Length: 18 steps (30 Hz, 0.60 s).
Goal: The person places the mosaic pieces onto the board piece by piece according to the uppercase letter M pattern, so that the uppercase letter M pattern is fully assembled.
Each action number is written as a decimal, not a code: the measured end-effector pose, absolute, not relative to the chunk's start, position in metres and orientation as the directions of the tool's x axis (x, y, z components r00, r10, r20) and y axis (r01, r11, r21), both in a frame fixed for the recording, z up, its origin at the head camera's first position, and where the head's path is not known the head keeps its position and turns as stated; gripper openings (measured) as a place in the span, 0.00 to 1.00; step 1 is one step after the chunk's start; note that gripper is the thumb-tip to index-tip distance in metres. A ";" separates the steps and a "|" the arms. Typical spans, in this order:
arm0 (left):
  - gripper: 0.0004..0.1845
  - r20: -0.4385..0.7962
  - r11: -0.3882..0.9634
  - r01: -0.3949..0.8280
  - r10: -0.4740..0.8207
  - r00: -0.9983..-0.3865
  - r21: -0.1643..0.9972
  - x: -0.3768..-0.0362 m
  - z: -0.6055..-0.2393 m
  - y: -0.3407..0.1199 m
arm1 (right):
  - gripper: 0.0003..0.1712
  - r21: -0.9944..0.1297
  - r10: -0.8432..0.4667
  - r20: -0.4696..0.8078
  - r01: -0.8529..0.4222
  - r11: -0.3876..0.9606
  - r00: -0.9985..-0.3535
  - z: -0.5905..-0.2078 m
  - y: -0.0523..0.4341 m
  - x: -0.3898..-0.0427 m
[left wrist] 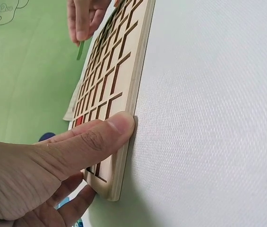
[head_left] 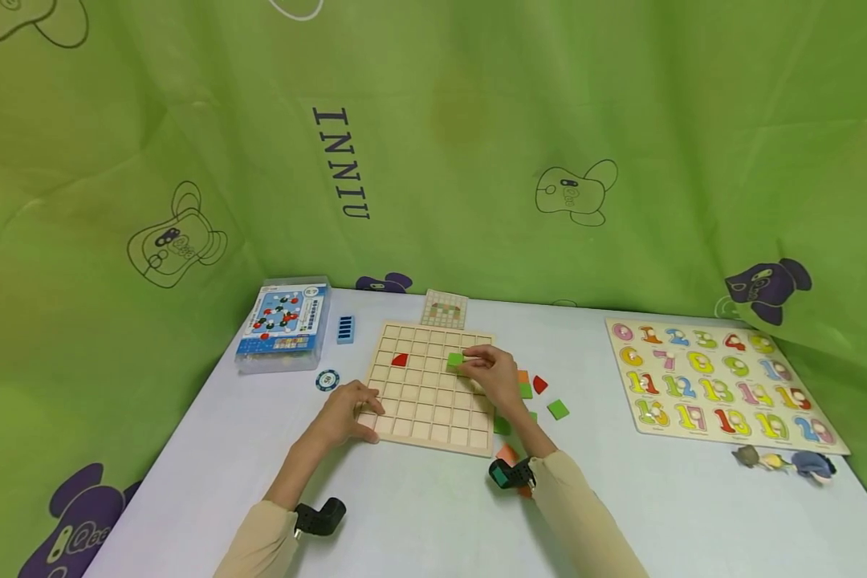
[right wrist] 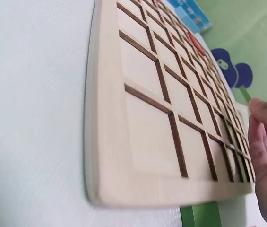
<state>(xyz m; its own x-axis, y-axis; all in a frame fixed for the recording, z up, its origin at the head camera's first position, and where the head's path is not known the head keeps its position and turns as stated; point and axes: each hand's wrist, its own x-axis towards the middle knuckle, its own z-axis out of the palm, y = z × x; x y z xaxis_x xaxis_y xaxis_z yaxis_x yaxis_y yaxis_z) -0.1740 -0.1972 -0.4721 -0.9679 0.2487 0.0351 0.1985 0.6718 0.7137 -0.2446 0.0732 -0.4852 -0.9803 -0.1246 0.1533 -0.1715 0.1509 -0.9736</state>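
a person sits at a white table (head_left: 419, 514) with green cloth hung behind it. both forearms reach forward onto a wooden grid board (head_left: 433, 401) lying flat on the table between the hands.

the left hand (head_left: 347, 413) rests at the board's near left corner. its thumb (left wrist: 107, 132) presses flat against the board's edge while the other fingers lie on and under the corner, so the hand grips the board to steady it.

the right hand (head_left: 490, 371) hovers over the board's right side, further from the body than the left hand. its fingertips (right wrist: 261, 113) pinch a green tile (head_left: 455, 360), which sits at a cell in the upper right part of the grid. the views do not settle whether the tile is touching the board or just above it.

a red tile (head_left: 400, 360) lies in a cell across the board from the right hand, beyond the left hand. just to the right of the right hand, loose tiles (head_left: 542, 397) in green, red and orange lie on the table.

well to the right of the right hand lies a number puzzle (head_left: 718, 385), with small toy figures (head_left: 787, 462) near its closest edge. beyond the left hand stand a clear box (head_left: 285, 325), a blue block (head_left: 345, 329) and a round token (head_left: 327, 380). a pattern card (head_left: 445, 309) lies just past the board's far edge.
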 end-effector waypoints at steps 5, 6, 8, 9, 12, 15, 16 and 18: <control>0.18 0.027 0.670 0.186 0.240 -0.970 0.718 -0.174 -0.473 -0.197 | 0.12 -0.965 -0.081 0.158 -0.171 0.199 -0.984 -0.506 0.065 -0.256; 0.18 0.027 0.671 0.186 0.241 -0.970 0.718 -0.174 -0.473 -0.197 | 0.12 -0.967 -0.078 0.151 -0.164 0.196 -0.985 -0.507 0.063 -0.256; 0.18 0.031 0.670 0.190 0.242 -0.970 0.718 -0.174 -0.474 -0.197 | 0.12 -0.971 -0.077 0.135 -0.148 0.188 -0.988 -0.507 0.060 -0.255; 0.18 0.032 0.671 0.193 0.244 -0.969 0.716 -0.174 -0.474 -0.197 | 0.12 -0.971 -0.079 0.132 -0.145 0.189 -0.988 -0.508 0.058 -0.255; 0.18 0.034 0.670 0.192 0.241 -0.970 0.717 -0.174 -0.475 -0.197 | 0.12 -0.970 -0.086 0.126 -0.141 0.200 -0.988 -0.508 0.052 -0.256; 0.18 0.034 0.666 0.189 0.238 -0.971 0.721 -0.173 -0.474 -0.197 | 0.12 -0.960 -0.099 0.140 -0.159 0.230 -0.985 -0.509 0.047 -0.258; 0.18 0.035 0.664 0.188 0.238 -0.971 0.724 -0.174 -0.474 -0.197 | 0.11 -0.956 -0.104 0.149 -0.170 0.237 -0.983 -0.510 0.045 -0.258; 0.18 0.038 0.664 0.192 0.239 -0.970 0.723 -0.174 -0.474 -0.197 | 0.11 -0.950 -0.115 0.167 -0.191 0.247 -0.979 -0.509 0.042 -0.260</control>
